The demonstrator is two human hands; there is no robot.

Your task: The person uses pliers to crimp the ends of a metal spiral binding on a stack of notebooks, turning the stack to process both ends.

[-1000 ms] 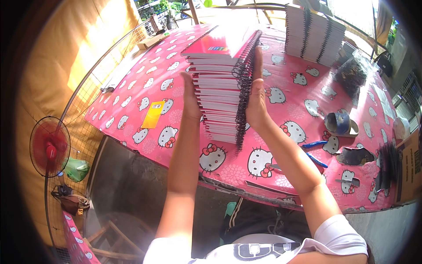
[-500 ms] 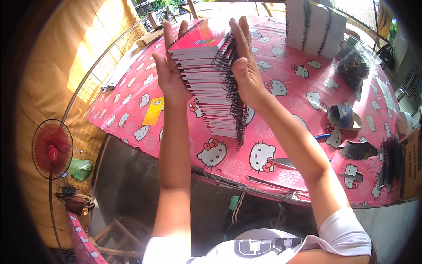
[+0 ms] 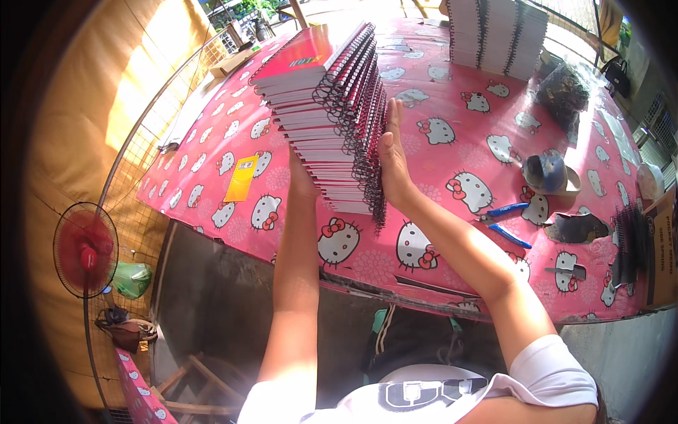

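Observation:
A tall, leaning stack of spiral-bound notebooks (image 3: 321, 138) stands on the table, its top cover red and its black wire coils facing right. My right hand (image 3: 395, 166) lies along the coil side low on the stack, its fingers stretched out flat. Against the opposite side rests my left hand (image 3: 302, 177); its fingers are hidden behind the notebooks. Left of the stack lies a small yellow notebook or card (image 3: 241, 179). Blue-handled pliers (image 3: 505, 225) lie open beyond my right forearm.
The table (image 3: 374, 265) has a pink cover with cat faces, torn at the right. More upright spiral notebooks (image 3: 498, 39) stand at the back. A clear bag of dark pieces (image 3: 563, 92), a cap (image 3: 547, 174), black coils (image 3: 625, 244) and a cardboard box (image 3: 660, 247) line the right side. A red fan (image 3: 86, 251) stands left.
Both hands have slid down from the top of the stack to its lower sides. The stack now leans more to the left, showing more coils. The pliers have come into sight.

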